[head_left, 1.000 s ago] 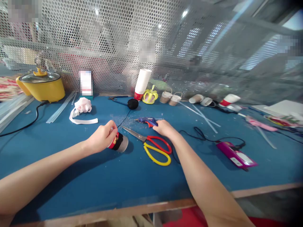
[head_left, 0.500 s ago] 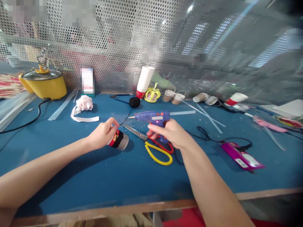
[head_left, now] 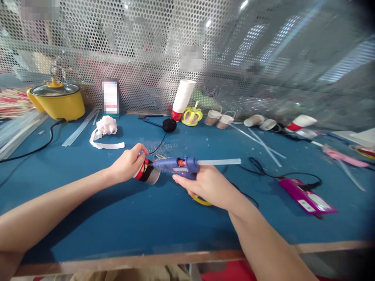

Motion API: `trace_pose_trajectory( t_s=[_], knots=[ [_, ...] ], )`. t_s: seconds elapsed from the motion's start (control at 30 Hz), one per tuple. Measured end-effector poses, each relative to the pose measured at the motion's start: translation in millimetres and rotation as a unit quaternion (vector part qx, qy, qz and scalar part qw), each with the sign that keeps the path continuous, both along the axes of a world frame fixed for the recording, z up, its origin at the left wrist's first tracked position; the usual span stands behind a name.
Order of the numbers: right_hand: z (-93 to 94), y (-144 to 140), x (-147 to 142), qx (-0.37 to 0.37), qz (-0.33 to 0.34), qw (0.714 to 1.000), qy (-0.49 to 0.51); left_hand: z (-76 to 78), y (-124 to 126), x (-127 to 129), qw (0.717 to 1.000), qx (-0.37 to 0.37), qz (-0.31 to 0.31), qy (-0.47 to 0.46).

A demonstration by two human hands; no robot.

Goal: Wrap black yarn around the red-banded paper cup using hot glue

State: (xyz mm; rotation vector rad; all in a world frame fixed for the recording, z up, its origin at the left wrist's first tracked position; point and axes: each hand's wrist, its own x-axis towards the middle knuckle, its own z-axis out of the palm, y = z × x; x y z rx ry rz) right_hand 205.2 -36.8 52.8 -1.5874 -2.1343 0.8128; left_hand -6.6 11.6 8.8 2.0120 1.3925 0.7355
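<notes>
Lowered since the earlier frame, the glue gun [head_left: 178, 165] now points its nozzle at the paper cup [head_left: 148, 173] lying on the blue table [head_left: 123, 218]. Right hand [head_left: 205, 185] is closed around the gun's grip; left hand [head_left: 127, 164] pinches the cup's base. Cup judged light and crushable: hold lightly at the base. Open room lies nearer the table edge than the cup; scissors [head_left: 199, 200] sit partly hidden just right of it.

The scissors [head_left: 199, 200] lie mostly hidden (only a yellow loop shows) under the right hand [head_left: 206, 186].
</notes>
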Motion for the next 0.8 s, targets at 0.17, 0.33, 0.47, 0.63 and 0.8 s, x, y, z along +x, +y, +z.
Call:
trace_pose_trajectory(
  t_s=[0.17, 0.33, 0.47, 0.63, 0.8],
  knots=[
    [-2.1, -3.3, -2.9, 0.066, 0.033, 0.996, -0.060, 0.3, 0.4, 0.9, 1.000, 0.002, 0.007, 0.000],
    [-5.7, -5.1, -3.8, 0.156, 0.059, 0.979, -0.114, 0.7, 0.2, 1.9, 1.000, 0.007, 0.014, -0.002],
    [-2.8, -7.0, -6.1, 0.162, 0.065, 0.980, -0.100, 0.2, 0.2, 1.9, 1.000, 0.006, 0.014, -0.003],
    [1.9, -9.7, -9.5, 0.144, 0.054, 0.985, -0.072, -0.3, 0.8, 1.8, 1.000, 0.010, 0.016, -0.004],
    [0.7, -9.4, -7.9, 0.141, 0.060, 0.985, -0.081, 0.5, 0.3, 2.7, 1.000, 0.011, 0.016, -0.007]
  ],
)
